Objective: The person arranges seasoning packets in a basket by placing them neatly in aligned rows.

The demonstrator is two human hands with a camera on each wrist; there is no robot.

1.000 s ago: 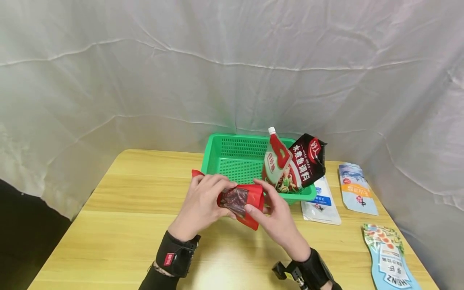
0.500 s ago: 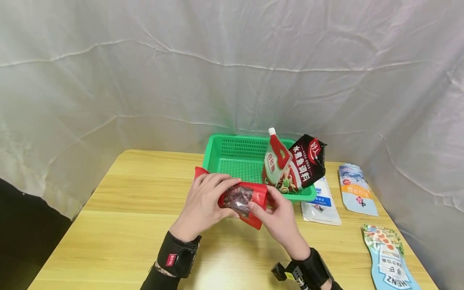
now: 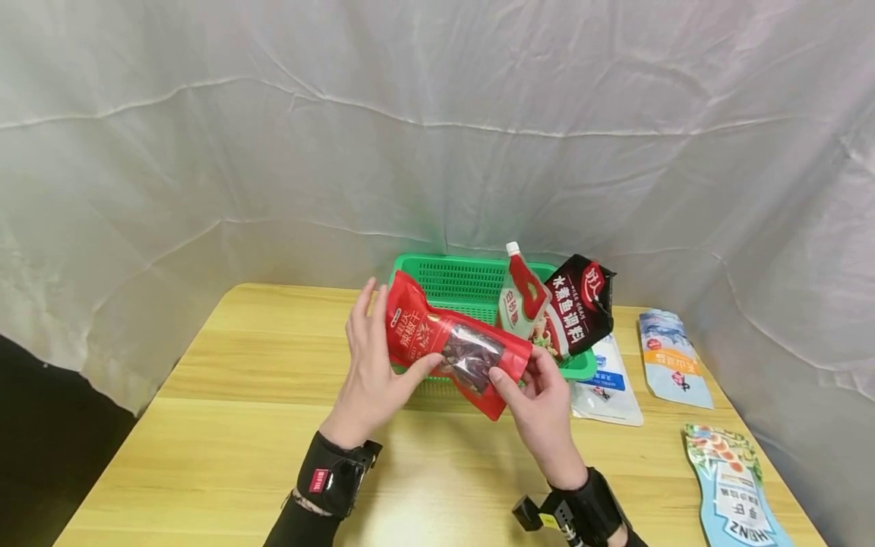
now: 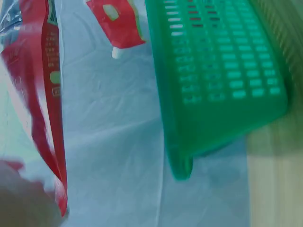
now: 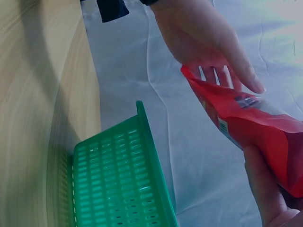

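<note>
A red pouch [image 3: 451,346] with a clear window is held up in both hands, just in front of the green basket [image 3: 437,263]. My left hand [image 3: 369,365] has straight fingers behind the pouch's upper left part and its thumb on the front. My right hand [image 3: 540,395] pinches the lower right end, thumb on top. In the right wrist view the left hand [image 5: 203,42] lies behind the red pouch [image 5: 255,127], above the basket [image 5: 118,184]. The left wrist view shows the pouch's edge [image 4: 49,94] beside the basket [image 4: 222,80].
A white-and-red spout pouch [image 3: 522,300] and a black seasoning pouch [image 3: 581,304] lean in the basket's right end. On the wooden table [image 3: 225,425] to the right lie a white-blue pouch [image 3: 608,380], a light blue pouch [image 3: 670,357] and a Heinz pouch [image 3: 731,486]. White cloth hangs behind.
The red pouch has been lifted and turned so its printed front faces up. My left fingers have straightened behind it and my right hand has risen slightly with it.
</note>
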